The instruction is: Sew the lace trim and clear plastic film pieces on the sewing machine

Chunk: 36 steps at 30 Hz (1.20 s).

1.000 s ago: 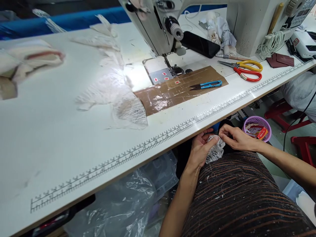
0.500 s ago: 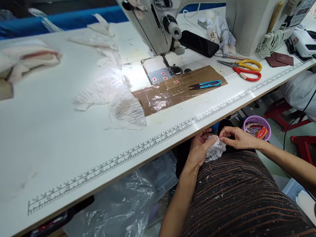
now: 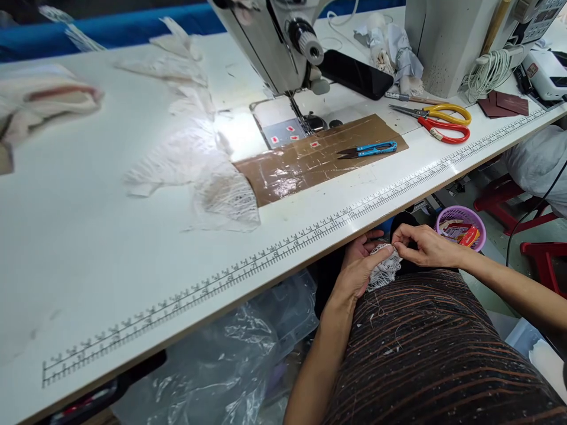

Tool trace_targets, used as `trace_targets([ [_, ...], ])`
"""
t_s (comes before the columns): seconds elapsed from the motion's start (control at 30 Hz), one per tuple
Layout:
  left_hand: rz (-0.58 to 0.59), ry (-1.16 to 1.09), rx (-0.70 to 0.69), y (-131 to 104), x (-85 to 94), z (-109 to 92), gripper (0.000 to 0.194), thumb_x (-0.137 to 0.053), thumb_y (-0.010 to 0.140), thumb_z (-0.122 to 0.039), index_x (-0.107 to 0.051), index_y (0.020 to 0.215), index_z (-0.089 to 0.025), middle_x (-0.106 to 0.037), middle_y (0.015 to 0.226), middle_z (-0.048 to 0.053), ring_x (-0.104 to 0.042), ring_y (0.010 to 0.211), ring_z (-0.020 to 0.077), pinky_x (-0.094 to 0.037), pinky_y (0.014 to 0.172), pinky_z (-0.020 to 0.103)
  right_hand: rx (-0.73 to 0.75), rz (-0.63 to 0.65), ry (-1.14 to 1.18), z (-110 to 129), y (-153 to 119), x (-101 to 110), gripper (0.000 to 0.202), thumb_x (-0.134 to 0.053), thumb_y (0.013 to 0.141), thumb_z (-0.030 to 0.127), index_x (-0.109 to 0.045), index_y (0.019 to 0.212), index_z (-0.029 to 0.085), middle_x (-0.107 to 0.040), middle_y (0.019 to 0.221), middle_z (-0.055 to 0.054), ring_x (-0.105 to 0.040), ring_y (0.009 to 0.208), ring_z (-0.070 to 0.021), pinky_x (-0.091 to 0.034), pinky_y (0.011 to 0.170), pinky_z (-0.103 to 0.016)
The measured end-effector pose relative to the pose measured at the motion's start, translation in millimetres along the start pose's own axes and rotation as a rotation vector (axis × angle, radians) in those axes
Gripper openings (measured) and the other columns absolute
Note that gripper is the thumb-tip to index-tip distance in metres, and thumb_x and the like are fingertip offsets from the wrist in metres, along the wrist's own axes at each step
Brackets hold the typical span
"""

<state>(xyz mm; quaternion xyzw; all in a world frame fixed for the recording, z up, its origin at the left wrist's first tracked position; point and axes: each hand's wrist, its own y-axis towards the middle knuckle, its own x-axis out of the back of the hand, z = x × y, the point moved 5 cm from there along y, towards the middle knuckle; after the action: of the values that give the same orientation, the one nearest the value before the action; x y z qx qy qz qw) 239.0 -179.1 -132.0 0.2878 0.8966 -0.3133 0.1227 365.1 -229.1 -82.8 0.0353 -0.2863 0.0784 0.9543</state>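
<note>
Over my lap, just below the table's front edge, a small piece of white lace fabric (image 3: pixel 384 270) is bunched up. My left hand (image 3: pixel 361 264) is closed on it, with the thumb pressed on top. At the lace's upper right edge, my right hand (image 3: pixel 419 245) pinches with thumb and index finger; what lies exactly between those fingertips is too small to make out. On the table above lie blue thread snips (image 3: pixel 368 150), resting on a brown taped board (image 3: pixel 301 168). More white lace pieces (image 3: pixel 225 200) lie to the left of the board.
A sewing machine (image 3: pixel 270 47) stands at the back, with a black phone (image 3: pixel 357 74) beside it. Scissors with yellow and red handles (image 3: pixel 443 122) lie farther right. A printed ruler (image 3: pixel 274 255) follows the table edge. A purple basket (image 3: pixel 460 227) and red stools (image 3: pixel 543 262) are below.
My right hand has shifted very slightly left and up at the lace's edge. My left hand keeps its hold. The view has moved a little, shifting the table's things slightly left.
</note>
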Motion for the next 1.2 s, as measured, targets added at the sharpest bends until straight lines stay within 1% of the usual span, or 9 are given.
trace_targets([
  [0.13,-0.008,0.028,-0.008,0,-1.2,0,0.061,-0.088,0.046,-0.034,-0.058,0.095,-0.014,-0.068,0.071,0.002,-0.063,0.065,0.0154,-0.049,0.066,0.027,-0.016,0.033,0.028,-2,0,-4,0.011,-0.043,0.092,0.029,-0.044,0.085,0.021,-0.051,0.070,0.003,-0.045,0.059,-0.0107,-0.040,0.059,-0.026],
  [0.3,-0.030,0.055,-0.030,2,-0.9,1,0.056,-0.084,0.047,-0.032,-0.059,0.094,-0.015,-0.066,0.070,0.000,-0.064,0.066,0.0169,-0.049,0.064,0.027,-0.083,0.032,0.203,-9,-1,-9,0.018,-0.040,0.096,0.036,-0.041,0.086,0.021,-0.050,0.073,0.002,-0.044,0.062,-0.0109,-0.040,0.059,-0.026],
  [0.5,-0.061,0.059,-0.049,6,2.1,3,0.052,-0.083,0.047,-0.031,-0.059,0.090,-0.015,-0.065,0.069,-0.001,-0.063,0.063,0.0158,-0.049,0.063,0.027,-0.200,0.015,0.393,-20,-3,-9,0.022,-0.042,0.096,0.041,-0.046,0.096,0.020,-0.055,0.081,-0.001,-0.053,0.075,-0.0131,-0.046,0.070,-0.029],
  [0.6,-0.055,0.038,-0.028,6,1.7,4,0.054,-0.084,0.045,-0.032,-0.058,0.089,-0.015,-0.064,0.067,-0.002,-0.062,0.061,0.0156,-0.049,0.062,0.027,-0.199,0.061,0.389,-18,-3,-10,0.025,-0.046,0.095,0.043,-0.050,0.102,0.019,-0.054,0.078,0.001,-0.050,0.070,-0.0121,-0.044,0.064,-0.027],
  [0.73,-0.060,0.028,-0.023,6,1.1,3,0.056,-0.086,0.043,-0.032,-0.058,0.089,-0.014,-0.064,0.066,-0.002,-0.062,0.062,0.0160,-0.048,0.064,0.028,-0.167,0.083,0.396,-16,-2,-11,0.028,-0.050,0.094,0.046,-0.052,0.097,0.018,-0.054,0.077,0.002,-0.048,0.066,-0.0106,-0.041,0.060,-0.025],
  [0.9,-0.035,-0.011,0.008,5,0.2,4,0.062,-0.090,0.041,-0.033,-0.059,0.091,-0.014,-0.066,0.067,0.000,-0.062,0.061,0.0148,-0.048,0.064,0.027,-0.158,0.048,0.404,-18,0,-10,0.023,-0.049,0.094,0.040,-0.052,0.094,0.018,-0.054,0.077,0.001,-0.048,0.066,-0.0107,-0.041,0.060,-0.025],
  [1.03,-0.018,-0.046,0.040,5,2.0,5,0.065,-0.092,0.041,-0.034,-0.060,0.094,-0.014,-0.069,0.071,0.002,-0.065,0.061,0.0157,-0.050,0.062,0.027,-0.195,0.029,0.379,-20,0,-9,0.017,-0.044,0.096,0.032,-0.054,0.094,0.018,-0.056,0.083,-0.001,-0.052,0.074,-0.0123,-0.046,0.070,-0.029],
  [1.1,-0.018,-0.065,0.044,6,3.7,5,0.066,-0.093,0.040,-0.032,-0.061,0.094,-0.014,-0.069,0.070,0.002,-0.065,0.060,0.0158,-0.051,0.061,0.027,-0.207,0.041,0.429,-20,0,-12,0.014,-0.048,0.094,0.030,-0.052,0.099,0.018,-0.056,0.084,0.000,-0.053,0.076,-0.0122,-0.047,0.071,-0.029],
  [1.2,-0.003,-0.096,0.053,8,4.3,5,0.067,-0.094,0.041,-0.031,-0.061,0.097,-0.013,-0.071,0.073,0.003,-0.066,0.062,0.0165,-0.052,0.062,0.027,-0.219,0.041,0.515,-22,0,-16,0.020,-0.057,0.088,0.030,-0.048,0.103,0.019,-0.055,0.081,0.002,-0.052,0.071,-0.0110,-0.046,0.065,-0.027],
])
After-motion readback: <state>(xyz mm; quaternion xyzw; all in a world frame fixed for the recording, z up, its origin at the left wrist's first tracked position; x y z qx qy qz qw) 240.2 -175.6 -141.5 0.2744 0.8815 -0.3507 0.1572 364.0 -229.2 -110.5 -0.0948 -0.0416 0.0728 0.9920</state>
